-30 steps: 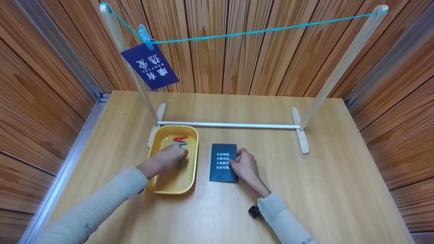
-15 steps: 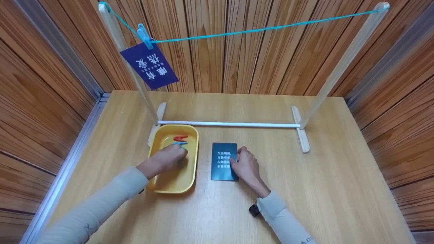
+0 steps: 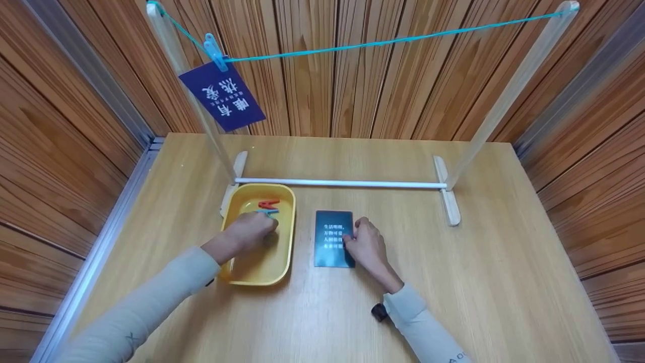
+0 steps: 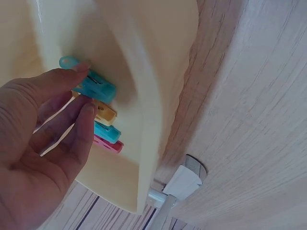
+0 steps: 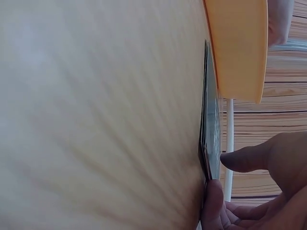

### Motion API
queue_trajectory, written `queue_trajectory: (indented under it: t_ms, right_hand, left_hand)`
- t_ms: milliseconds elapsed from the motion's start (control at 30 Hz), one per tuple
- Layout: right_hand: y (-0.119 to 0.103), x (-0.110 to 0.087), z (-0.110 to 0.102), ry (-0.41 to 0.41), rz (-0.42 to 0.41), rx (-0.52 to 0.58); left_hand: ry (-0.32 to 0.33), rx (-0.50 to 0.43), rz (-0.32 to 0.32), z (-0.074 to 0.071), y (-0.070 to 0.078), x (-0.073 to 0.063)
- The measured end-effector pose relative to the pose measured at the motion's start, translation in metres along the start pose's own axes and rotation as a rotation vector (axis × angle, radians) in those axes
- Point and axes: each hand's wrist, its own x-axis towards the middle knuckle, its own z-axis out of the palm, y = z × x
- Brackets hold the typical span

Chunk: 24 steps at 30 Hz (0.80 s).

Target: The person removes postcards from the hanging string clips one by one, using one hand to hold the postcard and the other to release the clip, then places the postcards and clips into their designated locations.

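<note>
My left hand (image 3: 247,234) reaches into the yellow tray (image 3: 292,237). In the left wrist view its thumb and index finger pinch a teal clothespin (image 4: 98,88). Close below lie a yellow clothespin (image 4: 106,113), a second teal clothespin (image 4: 109,133) and a red clothespin (image 4: 111,145). A dark teal card (image 3: 330,252) with white writing lies right of the tray. Thumb over its face and fingers at its right edge, my right hand (image 3: 369,247) holds it. Seen edge-on in the right wrist view, the card (image 5: 211,124) shows more than one layer.
Behind the tray stands a frame with two wooden posts (image 3: 509,96) and a white crossbar (image 3: 342,183). A turquoise string (image 3: 352,47) spans its top. From the string's left part, a blue clothespin (image 3: 215,52) holds a purple card (image 3: 221,98). Wood-pattern walls surround the table.
The dark teal card has slid slightly right with my right hand, and a red edge that showed behind it is now covered. My left hand stays in the tray, nearly still.
</note>
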Motion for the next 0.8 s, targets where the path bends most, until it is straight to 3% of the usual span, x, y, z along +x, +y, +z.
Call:
queue_trajectory:
  t_ms: [367,500,800]
  right_hand:
    - [0.002,0.000,-0.002,-0.001,0.008,0.052]
    - [0.002,0.000,-0.004,0.007,0.001,0.065]
    - [-0.007,0.001,-0.009,0.117,0.033,0.169]
  left_hand:
    - [-0.083,-0.001,-0.090,-0.008,-0.001,-0.003]
    - [-0.060,0.008,-0.092,-0.011,-0.003,-0.005]
    - [-0.027,-0.042,-0.121,-0.023,-0.005,-0.015]
